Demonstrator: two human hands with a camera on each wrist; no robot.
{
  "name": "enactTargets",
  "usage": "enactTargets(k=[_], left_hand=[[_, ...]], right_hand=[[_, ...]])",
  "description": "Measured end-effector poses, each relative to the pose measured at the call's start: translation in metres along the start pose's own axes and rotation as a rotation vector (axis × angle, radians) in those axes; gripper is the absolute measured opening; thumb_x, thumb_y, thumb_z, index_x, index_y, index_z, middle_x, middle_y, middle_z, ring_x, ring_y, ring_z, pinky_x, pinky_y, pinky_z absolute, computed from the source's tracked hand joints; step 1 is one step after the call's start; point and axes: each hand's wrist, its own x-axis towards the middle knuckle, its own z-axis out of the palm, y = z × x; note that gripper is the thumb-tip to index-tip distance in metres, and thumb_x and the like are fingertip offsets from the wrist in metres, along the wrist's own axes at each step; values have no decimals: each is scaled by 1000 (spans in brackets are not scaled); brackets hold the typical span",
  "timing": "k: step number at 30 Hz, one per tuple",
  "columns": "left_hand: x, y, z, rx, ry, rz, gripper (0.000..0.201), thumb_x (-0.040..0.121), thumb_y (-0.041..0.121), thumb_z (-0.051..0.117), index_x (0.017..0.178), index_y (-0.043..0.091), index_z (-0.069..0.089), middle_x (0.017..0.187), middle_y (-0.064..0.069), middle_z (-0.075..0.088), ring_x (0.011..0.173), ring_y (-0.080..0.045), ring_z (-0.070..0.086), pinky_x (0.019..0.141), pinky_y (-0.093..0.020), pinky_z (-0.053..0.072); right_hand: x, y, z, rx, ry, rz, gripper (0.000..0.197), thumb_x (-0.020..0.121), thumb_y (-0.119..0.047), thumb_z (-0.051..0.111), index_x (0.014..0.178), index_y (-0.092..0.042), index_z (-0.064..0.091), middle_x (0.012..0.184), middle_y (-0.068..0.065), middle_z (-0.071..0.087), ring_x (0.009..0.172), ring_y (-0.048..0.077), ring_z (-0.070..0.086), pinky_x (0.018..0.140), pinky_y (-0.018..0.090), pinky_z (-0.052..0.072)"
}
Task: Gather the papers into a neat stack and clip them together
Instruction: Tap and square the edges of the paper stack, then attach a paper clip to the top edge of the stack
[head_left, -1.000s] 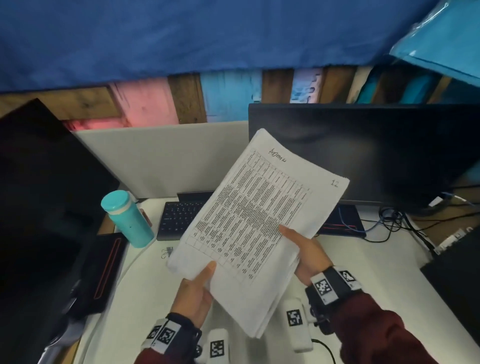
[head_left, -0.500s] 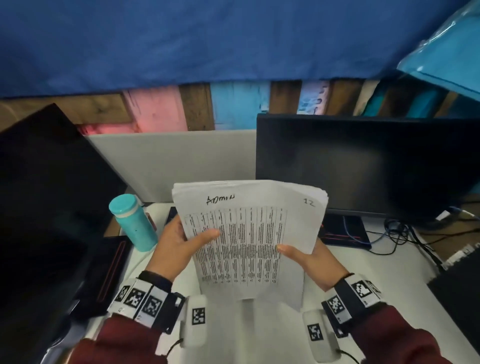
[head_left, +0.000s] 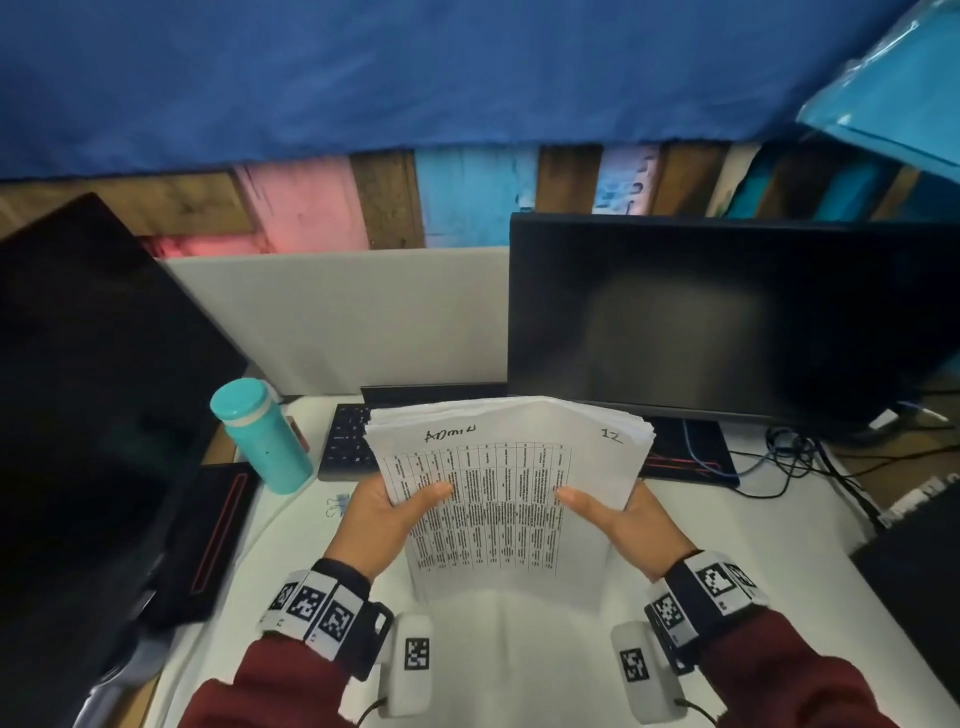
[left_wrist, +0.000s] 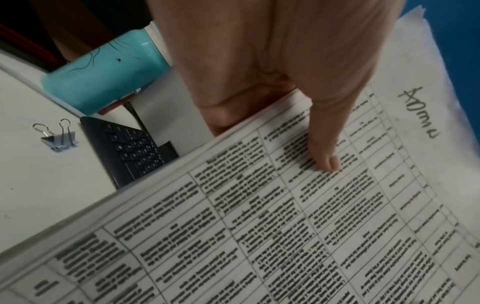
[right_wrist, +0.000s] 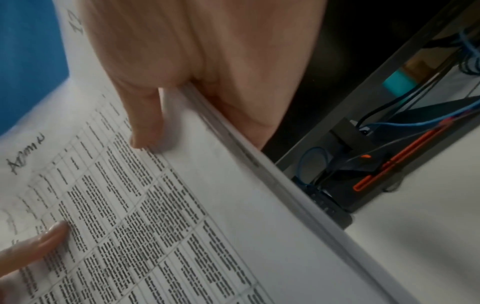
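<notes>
A stack of printed papers (head_left: 509, 493) stands upright on its bottom edge on the white desk (head_left: 779, 545), its top sheet a table with handwriting. My left hand (head_left: 384, 512) grips the stack's left edge, thumb on the front (left_wrist: 324, 156), fingers behind. My right hand (head_left: 623, 514) grips the right edge the same way, thumb (right_wrist: 145, 127) on the front. The papers (left_wrist: 285, 216) fill both wrist views (right_wrist: 182, 226). A silver binder clip (left_wrist: 58, 137) lies on the desk left of the keyboard, seen only in the left wrist view.
A teal bottle (head_left: 262, 436) stands left of a black keyboard (head_left: 348, 441). A dark monitor (head_left: 727, 317) stands behind the papers, another black screen (head_left: 93, 364) at the left. Cables (head_left: 789, 457) lie at the right, a black box (head_left: 919, 582) at the right edge.
The stack was tilted and raised a second ago. It has been turned upright and lowered until its bottom edge meets the desk, with my left hand shifting from the lower corner to the left edge.
</notes>
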Motion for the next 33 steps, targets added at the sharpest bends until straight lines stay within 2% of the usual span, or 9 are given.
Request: enactTargets(k=[4,10,14,17,21,25,29,31,33], left_hand=[[-3,1,2,-30,10,-3,21,80,13,69,89,32,71,95,18,75,93,-2,69,84,-28,52],[-12,-11,5,-196,31,-77,32,69,22,72,101,23,70,107,6,74,102,-10,68,93,-36,50],[-15,-14,1,-215,-18,-120,40,68,25,76,107,18,68,109,3,73,105,-14,67,96,-39,49],[-8,-3,-14,-246,-31,-106,55,60,41,82,106,14,70,110,-5,73,106,-21,67,97,-46,47],[3,12,-26,-295,39,-69,28,71,25,71,95,12,72,103,-14,74,100,-29,69,94,-47,49],[0,-2,-20,-332,113,-104,14,85,13,63,97,11,71,102,-14,74,99,-28,69,88,-42,51],[-4,-28,-13,-346,155,-186,20,87,14,62,101,2,68,97,-15,75,92,-28,71,83,-39,55],[-1,-44,-12,-306,160,-194,19,86,13,63,101,4,70,94,-10,76,89,-22,73,76,-29,57],[4,-61,-15,-206,150,-172,15,83,10,66,97,12,72,89,1,78,84,-12,73,69,-18,55]], right_hand=[[2,-15,0,46,9,-58,17,84,-25,68,100,-30,70,103,-9,77,96,2,71,86,24,55],[5,-22,-4,17,-87,-29,19,88,-17,63,99,-32,69,99,-16,77,98,1,71,81,18,55],[5,-20,-3,-3,-107,30,20,90,-19,62,104,-30,70,110,-7,75,105,11,70,96,35,52],[5,-18,1,-29,-142,54,19,90,-21,62,102,-33,69,110,-9,75,105,8,69,99,34,50],[6,-19,8,23,-245,100,21,79,-28,71,100,-32,71,108,-10,76,106,9,69,99,33,50],[11,-5,11,106,-308,192,46,69,-34,80,113,-24,69,121,1,71,116,19,65,105,42,46],[18,11,13,-17,-287,284,19,88,-21,64,104,-29,69,111,-5,75,109,11,67,99,33,47],[24,18,17,-100,-276,312,17,92,-18,60,101,-30,68,107,-7,75,103,8,69,93,28,49],[29,29,21,-173,-268,340,17,92,-17,59,106,-24,68,113,1,73,107,17,68,99,35,49]])
